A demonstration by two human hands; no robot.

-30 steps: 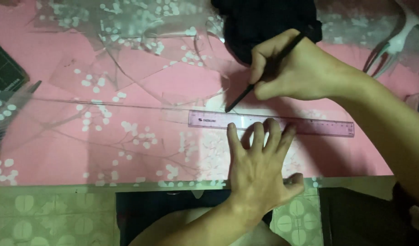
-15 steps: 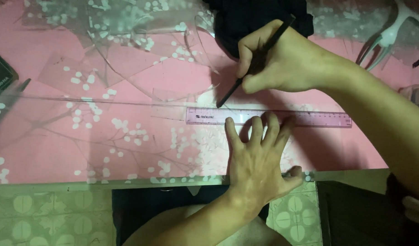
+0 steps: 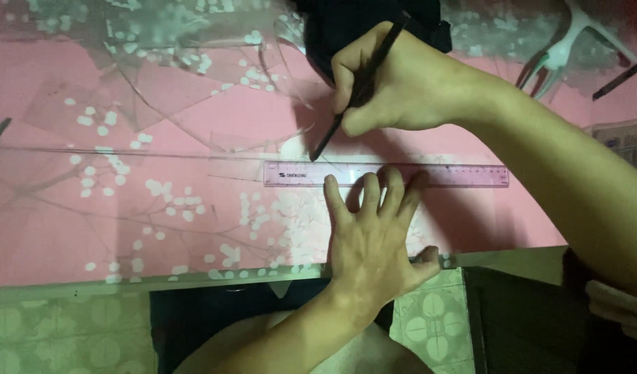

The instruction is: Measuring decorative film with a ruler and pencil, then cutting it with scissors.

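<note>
The right hand (image 3: 401,86) is curled tight around a dark pen (image 3: 360,86), its tip down just above the left end of a pink see-through ruler (image 3: 457,174) lying flat at mid-frame. The left hand (image 3: 374,239) is spread, fingers apart, its fingertips pressing the ruler's lower edge. Under both lies a clear plastic sheet (image 3: 159,149) over the pink flowered table (image 3: 69,228). A black bundle (image 3: 339,28) sits at top centre, and white-handled pliers (image 3: 561,59) lie at the upper right.
</note>
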